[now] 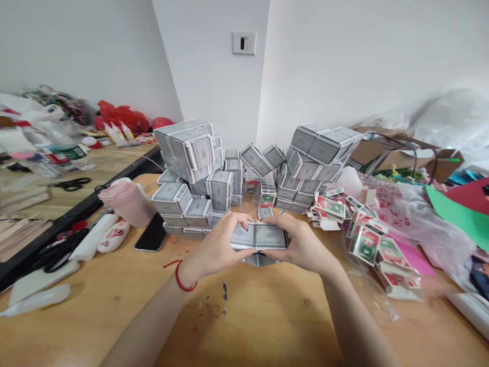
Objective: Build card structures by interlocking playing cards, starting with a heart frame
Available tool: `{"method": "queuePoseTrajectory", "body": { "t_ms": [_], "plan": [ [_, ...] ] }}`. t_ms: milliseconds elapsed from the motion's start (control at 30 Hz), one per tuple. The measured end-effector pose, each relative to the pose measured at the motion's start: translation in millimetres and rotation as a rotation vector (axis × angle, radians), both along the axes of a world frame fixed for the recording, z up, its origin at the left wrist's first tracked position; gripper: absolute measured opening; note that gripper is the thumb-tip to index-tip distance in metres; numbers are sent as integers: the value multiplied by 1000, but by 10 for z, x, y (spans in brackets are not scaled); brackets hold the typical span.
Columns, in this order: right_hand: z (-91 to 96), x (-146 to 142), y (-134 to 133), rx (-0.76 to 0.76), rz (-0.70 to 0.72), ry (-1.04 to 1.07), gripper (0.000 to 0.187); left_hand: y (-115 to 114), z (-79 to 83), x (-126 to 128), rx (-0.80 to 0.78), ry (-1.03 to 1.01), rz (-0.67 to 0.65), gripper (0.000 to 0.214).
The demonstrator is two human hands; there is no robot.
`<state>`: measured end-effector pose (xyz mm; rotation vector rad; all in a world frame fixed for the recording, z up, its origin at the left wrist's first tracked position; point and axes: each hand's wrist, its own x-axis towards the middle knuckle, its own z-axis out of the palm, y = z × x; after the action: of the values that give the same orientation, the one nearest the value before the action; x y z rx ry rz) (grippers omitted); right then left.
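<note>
Two blocks of grey-patterned playing cards meet end to end in front of me. My left hand (217,242) is closed on the left block of playing cards (243,235), thumb at the near side and fingers behind. Gripping the right block of playing cards (272,236) the same way is my right hand (305,243). More patterned cards (260,259) show just beneath the two blocks; how they are joined is hidden. Behind my hands rise a tall left pile of card blocks (219,186) and a right pile (311,165), some tilted. A smaller block (265,213) lies just beyond my fingers.
Opened red and green card boxes (365,244) lie scattered at right beside crumpled plastic bags (416,209). On the left are a pink cup (128,201), a dark phone (151,233), black scissors (57,252) and a white glue bottle (42,298). A wall stands behind the wooden table (275,326).
</note>
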<state>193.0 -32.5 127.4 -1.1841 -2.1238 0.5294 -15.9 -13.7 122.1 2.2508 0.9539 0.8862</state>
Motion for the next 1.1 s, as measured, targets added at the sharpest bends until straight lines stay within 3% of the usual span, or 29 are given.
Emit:
{"method": "queuePoseTrajectory", "body": {
  "t_ms": [433,1100],
  "plan": [
    [49,64,-8,-55,54,-20,51,-10,61,-22,-45,35,8,44],
    [33,64,-29,-63,44,16,53,-52,38,0,-40,-77,-58,34]
  ]
}}
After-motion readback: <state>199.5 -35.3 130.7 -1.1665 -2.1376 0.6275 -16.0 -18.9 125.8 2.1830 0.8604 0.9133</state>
